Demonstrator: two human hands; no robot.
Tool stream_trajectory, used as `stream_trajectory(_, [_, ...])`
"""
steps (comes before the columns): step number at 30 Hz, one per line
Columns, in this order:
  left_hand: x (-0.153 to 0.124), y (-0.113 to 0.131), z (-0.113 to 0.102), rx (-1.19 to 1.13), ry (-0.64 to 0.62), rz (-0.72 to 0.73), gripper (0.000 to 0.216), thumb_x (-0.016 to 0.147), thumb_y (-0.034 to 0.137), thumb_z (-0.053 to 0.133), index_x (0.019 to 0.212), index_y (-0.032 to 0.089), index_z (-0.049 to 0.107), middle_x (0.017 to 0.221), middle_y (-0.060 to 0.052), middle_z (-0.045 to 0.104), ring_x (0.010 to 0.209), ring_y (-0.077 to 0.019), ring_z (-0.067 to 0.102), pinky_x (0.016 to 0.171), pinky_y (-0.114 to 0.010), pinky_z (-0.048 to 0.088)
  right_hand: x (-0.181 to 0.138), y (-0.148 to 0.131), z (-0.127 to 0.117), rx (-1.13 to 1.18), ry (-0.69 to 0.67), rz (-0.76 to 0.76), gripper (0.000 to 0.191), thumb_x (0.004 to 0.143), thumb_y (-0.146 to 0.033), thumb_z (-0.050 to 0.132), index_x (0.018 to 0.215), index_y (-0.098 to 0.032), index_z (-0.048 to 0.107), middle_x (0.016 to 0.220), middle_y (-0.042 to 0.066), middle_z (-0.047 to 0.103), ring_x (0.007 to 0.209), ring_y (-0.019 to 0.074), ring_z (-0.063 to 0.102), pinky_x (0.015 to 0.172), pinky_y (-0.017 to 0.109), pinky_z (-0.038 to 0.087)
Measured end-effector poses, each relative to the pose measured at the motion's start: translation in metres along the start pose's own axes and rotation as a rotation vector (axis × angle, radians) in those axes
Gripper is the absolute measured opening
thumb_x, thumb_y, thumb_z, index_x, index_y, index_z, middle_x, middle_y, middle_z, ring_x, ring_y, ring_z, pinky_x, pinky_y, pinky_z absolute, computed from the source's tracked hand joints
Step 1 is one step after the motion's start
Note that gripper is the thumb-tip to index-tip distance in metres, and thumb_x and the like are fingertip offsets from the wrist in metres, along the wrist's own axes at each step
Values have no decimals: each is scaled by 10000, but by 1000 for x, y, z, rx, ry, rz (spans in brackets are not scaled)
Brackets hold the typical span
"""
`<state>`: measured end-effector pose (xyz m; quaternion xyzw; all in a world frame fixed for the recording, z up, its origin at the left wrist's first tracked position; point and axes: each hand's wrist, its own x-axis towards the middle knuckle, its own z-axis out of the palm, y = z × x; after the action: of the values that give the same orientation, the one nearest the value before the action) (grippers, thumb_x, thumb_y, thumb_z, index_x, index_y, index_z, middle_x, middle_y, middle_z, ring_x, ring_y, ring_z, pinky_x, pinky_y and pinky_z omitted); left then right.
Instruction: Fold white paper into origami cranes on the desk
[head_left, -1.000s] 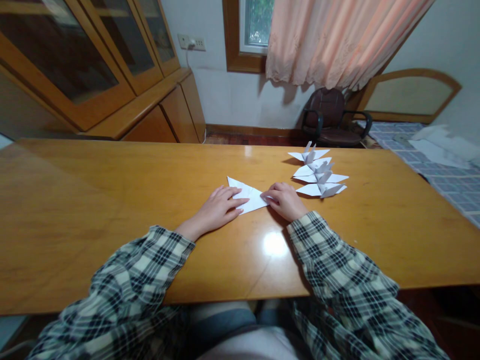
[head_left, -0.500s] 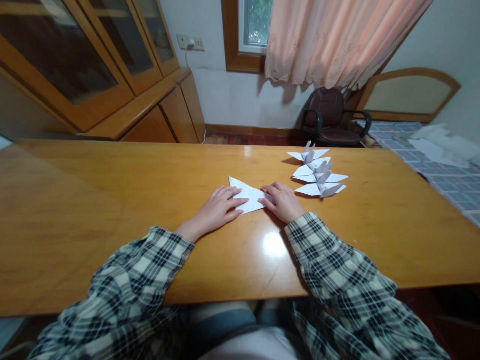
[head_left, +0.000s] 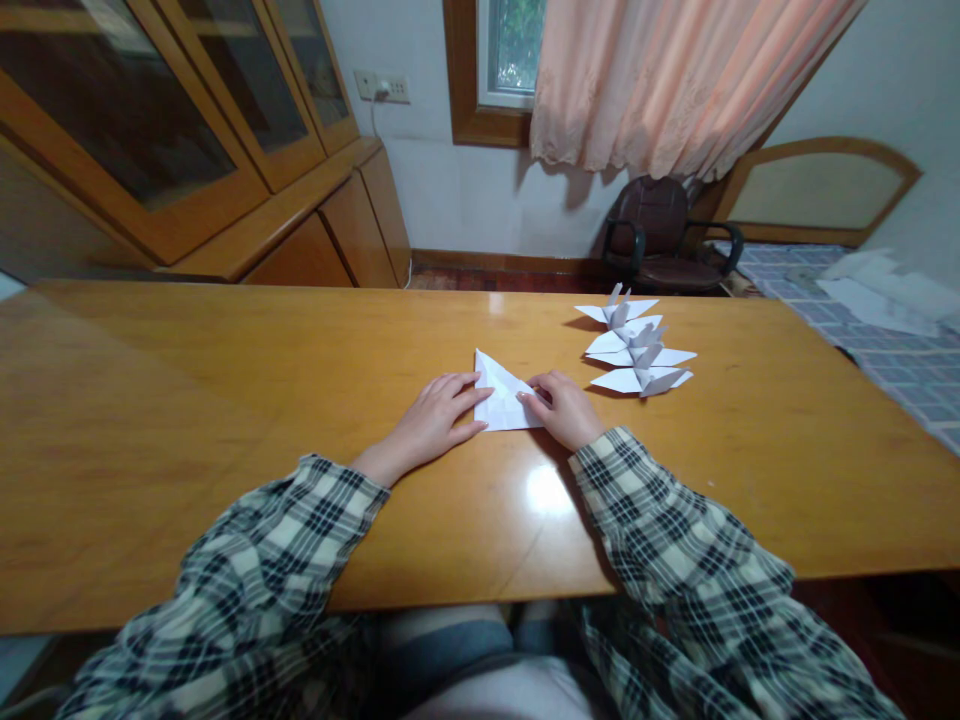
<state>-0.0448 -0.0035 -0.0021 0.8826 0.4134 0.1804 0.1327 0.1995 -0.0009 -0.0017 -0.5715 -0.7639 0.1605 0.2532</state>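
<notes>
A white sheet of paper [head_left: 501, 400], folded into a triangle with creases showing, lies on the wooden table [head_left: 225, 400] in front of me. Its tall point faces away on the left side. My left hand [head_left: 442, 412] rests at the paper's left edge, fingers spread, the tips touching it. At the right corner, my right hand [head_left: 566, 408] pinches the paper between thumb and fingers; that corner is partly hidden. Beyond my right hand stand several folded white paper cranes [head_left: 641, 380] in a row, their wings spread.
A brown office chair [head_left: 656, 230] stands behind the table, near a pink curtain [head_left: 660, 80]. At the right is a bed [head_left: 847, 310] with a checked cover and white paper on it. A glass-fronted wooden cabinet [head_left: 255, 180] stands at the left.
The folded paper has turned, and its left point has shifted right. Its near edge now lies almost level. My left fingers cover less of it; the right hand has barely moved.
</notes>
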Motion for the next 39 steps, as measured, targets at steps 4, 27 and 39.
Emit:
stream_trajectory(4, [0,-1,1,7,11,-23,600,901,437,599,1451,265,434,1478,-112,459,1339,-307,438,1130,-511,348,1,3,3,82,28,-31,135,892,-315,591,877,-190,638,780,33,598,717,168,528,673,295,412])
stream_trajectory(27, [29,10,17,-1001,405,-405,424,755,560,717,852,147,699,791,-39,735,686,-169,676,675,-282,560,5,-6,12,866,236,123,372,779,-567,670,818,-214,561,724,-26,544,658,130,481,620,266,398])
stream_trajectory(39, [80,31,37,-1795,711,-437,262,753,337,795,881,153,658,879,-21,734,791,-129,677,792,-239,526,4,-12,11,1114,116,63,326,743,-475,763,895,-233,605,830,-13,618,747,139,566,684,273,482])
